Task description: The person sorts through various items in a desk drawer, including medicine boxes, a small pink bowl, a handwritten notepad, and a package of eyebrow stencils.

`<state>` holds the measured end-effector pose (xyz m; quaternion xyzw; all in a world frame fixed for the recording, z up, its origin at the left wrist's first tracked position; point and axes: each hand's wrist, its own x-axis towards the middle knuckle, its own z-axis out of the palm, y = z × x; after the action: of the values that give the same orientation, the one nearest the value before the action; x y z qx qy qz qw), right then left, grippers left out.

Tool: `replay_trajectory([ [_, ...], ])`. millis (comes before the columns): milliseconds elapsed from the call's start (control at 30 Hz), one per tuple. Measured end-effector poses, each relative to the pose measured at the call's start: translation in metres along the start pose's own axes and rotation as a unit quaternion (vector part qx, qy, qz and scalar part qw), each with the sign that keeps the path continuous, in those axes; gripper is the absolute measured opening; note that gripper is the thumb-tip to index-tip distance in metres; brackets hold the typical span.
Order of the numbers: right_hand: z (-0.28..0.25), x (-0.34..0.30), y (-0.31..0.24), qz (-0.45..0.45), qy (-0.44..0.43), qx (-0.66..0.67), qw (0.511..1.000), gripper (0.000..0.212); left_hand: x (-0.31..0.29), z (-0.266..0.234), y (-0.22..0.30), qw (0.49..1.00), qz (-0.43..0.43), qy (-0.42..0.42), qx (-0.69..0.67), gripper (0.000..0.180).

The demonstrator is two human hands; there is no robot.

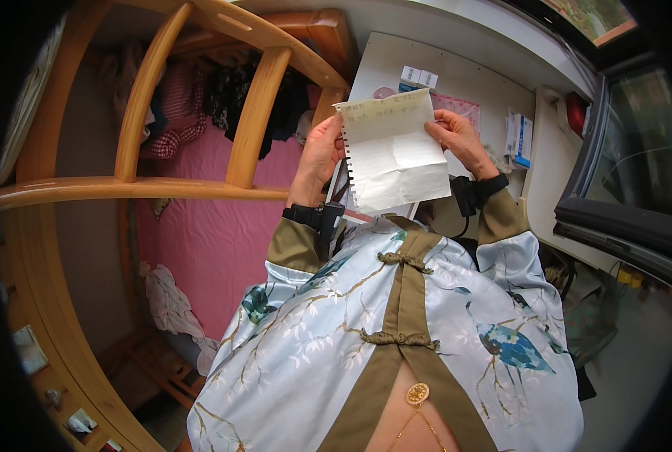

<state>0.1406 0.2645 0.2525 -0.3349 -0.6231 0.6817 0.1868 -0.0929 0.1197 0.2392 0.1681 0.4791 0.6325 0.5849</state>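
A creased sheet of notebook paper, torn along its left edge with a row of binding holes, is stretched between both my hands. Some handwriting runs across its top; the lower part is blank and folded-looking. My left hand pinches the upper left edge, thumb in front. At the upper right edge, my right hand grips the sheet between thumb and fingers. Black bands with small dark devices sit around both wrists. Behind the paper lies the white desk, partly hidden by it.
Small white boxes, a pink patterned item and blue-white packets are on the desk. At right an open dark-framed window juts inward. Left stands a wooden bunk-bed rail over a pink-sheeted bed with clothes.
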Motion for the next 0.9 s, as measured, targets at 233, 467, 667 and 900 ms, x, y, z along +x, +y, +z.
replay_trajectory([
  [233,0.001,-0.006,-0.005,0.018,-0.024,-0.025,0.999,0.026,0.002,0.001,0.012,0.997,-0.054,0.020,-0.050,0.048],
  [467,-0.002,0.000,0.005,-0.034,-0.001,-0.046,0.998,0.029,-0.002,0.005,0.002,1.000,-0.008,0.024,-0.008,0.016],
  [667,0.005,-0.007,-0.022,0.063,0.004,0.089,0.994,0.041,-0.001,0.002,0.003,0.999,0.011,0.040,-0.012,0.014],
  [900,0.004,0.003,-0.002,-0.038,-0.022,0.053,0.998,0.028,-0.004,0.010,0.006,1.000,0.010,-0.008,-0.021,0.026],
])
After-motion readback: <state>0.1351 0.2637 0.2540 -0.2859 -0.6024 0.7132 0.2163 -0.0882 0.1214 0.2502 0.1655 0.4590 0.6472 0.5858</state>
